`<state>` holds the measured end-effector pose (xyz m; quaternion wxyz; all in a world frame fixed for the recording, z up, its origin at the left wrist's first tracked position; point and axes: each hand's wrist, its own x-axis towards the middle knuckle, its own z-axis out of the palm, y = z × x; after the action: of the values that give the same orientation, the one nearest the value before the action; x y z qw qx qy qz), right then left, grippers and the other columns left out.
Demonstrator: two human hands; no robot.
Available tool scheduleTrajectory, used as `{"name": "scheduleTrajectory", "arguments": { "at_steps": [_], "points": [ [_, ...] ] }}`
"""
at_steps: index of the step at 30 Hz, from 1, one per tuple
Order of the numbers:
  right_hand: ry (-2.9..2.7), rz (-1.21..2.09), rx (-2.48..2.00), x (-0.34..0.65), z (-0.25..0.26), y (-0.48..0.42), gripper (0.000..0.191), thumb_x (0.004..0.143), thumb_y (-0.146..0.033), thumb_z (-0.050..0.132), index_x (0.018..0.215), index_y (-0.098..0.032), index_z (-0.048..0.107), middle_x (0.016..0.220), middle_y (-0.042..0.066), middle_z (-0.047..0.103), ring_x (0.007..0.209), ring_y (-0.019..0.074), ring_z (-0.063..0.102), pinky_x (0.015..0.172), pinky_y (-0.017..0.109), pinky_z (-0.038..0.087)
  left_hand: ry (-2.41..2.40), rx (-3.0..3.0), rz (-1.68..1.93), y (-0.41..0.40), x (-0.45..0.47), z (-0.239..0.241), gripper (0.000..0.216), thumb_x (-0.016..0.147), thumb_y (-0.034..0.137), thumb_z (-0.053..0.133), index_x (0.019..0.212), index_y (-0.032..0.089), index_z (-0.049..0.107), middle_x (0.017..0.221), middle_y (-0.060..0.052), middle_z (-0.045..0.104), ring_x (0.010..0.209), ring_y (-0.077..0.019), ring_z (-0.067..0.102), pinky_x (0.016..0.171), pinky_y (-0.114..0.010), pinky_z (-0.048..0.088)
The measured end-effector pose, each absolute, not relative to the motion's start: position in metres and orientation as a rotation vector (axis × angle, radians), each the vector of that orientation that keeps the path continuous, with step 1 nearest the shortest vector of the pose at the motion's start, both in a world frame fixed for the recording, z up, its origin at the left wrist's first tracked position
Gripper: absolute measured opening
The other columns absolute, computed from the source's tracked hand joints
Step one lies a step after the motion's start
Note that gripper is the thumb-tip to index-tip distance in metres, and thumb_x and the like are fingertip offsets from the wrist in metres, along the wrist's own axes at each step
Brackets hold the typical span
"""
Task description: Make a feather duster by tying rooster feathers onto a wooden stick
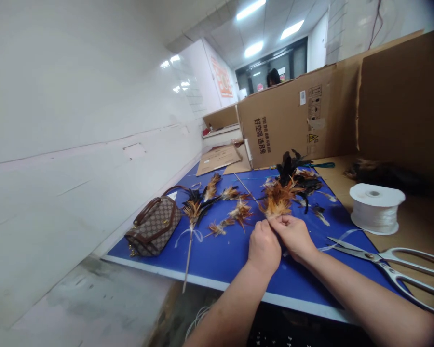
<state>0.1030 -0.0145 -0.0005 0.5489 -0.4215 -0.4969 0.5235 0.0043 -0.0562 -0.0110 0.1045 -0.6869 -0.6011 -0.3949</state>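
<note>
My left hand [264, 246] is closed around the base of a bundle of orange-brown feathers [278, 196]. Pressed up against it, my right hand [292, 235] pinches at the same base with thumb and fingertips. What lies inside the fingers is hidden. Black feathers [289, 168] spread out just beyond the bundle. To the left lies a feather duster [192, 212] on a thin stick, with a pale ribbon tied below its feathers. Several small loose feather tufts [239, 210] are scattered between it and my hands.
Large scissors [372, 256] lie partly spread at the right, near a spool of clear ribbon [376, 209]. A patterned handbag [155, 226] rests on the blue tabletop [217, 255] at the left. Cardboard [285, 115] walls the back; a person's head [273, 77] shows above it.
</note>
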Motion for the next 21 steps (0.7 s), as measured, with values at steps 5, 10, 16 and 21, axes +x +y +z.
{"name": "scheduleTrajectory", "arguments": {
  "at_steps": [5, 10, 16, 21],
  "points": [
    [-1.194, 1.279, -0.951, 0.103, 0.001, -0.015, 0.041, 0.07, -0.054, 0.083, 0.063, -0.017, 0.067, 0.061, 0.002, 0.065, 0.053, 0.0129, 0.053, 0.05, 0.024, 0.043, -2.038, -2.063, -1.592, -0.058, -0.002, -0.001, 0.015, 0.092, 0.017, 0.054, 0.078, 0.018, 0.059, 0.081, -0.01, 0.066, 0.078, -0.0224, 0.065, 0.075, -0.034, 0.05],
    [-1.213, 1.368, -0.929, 0.105, 0.003, -0.015, 0.041, 0.071, -0.053, 0.084, 0.066, -0.017, 0.065, 0.051, -0.003, 0.055, 0.042, 0.0082, 0.038, 0.04, 0.023, 0.028, -2.538, -1.995, -2.514, -0.062, -0.01, 0.01, 0.034, 0.085, 0.045, 0.071, 0.073, 0.018, 0.052, 0.063, 0.002, 0.053, 0.048, -0.008, 0.042, 0.047, -0.022, 0.03],
    [-1.249, 1.556, -0.775, 0.111, 0.009, -0.015, 0.042, 0.073, -0.053, 0.085, 0.071, -0.017, 0.065, 0.049, -0.005, 0.052, 0.039, 0.006, 0.031, 0.039, 0.022, 0.018, -2.27, -2.014, -3.383, -0.073, -0.026, 0.024, 0.042, 0.072, 0.041, 0.085, 0.079, 0.013, 0.056, 0.071, 0.0, 0.054, 0.05, -0.0031, 0.039, 0.045, -0.018, 0.018],
    [-1.337, 1.614, -0.668, 0.113, 0.007, -0.014, 0.039, 0.08, -0.052, 0.081, 0.075, -0.015, 0.068, 0.054, -0.002, 0.056, 0.041, 0.0053, 0.03, 0.04, 0.023, 0.018, -2.098, -2.08, -3.476, -0.078, -0.031, 0.022, 0.04, 0.078, 0.044, 0.082, 0.083, 0.011, 0.059, 0.072, 0.001, 0.051, 0.05, -0.0017, 0.033, 0.044, -0.018, 0.015]
  ]
}}
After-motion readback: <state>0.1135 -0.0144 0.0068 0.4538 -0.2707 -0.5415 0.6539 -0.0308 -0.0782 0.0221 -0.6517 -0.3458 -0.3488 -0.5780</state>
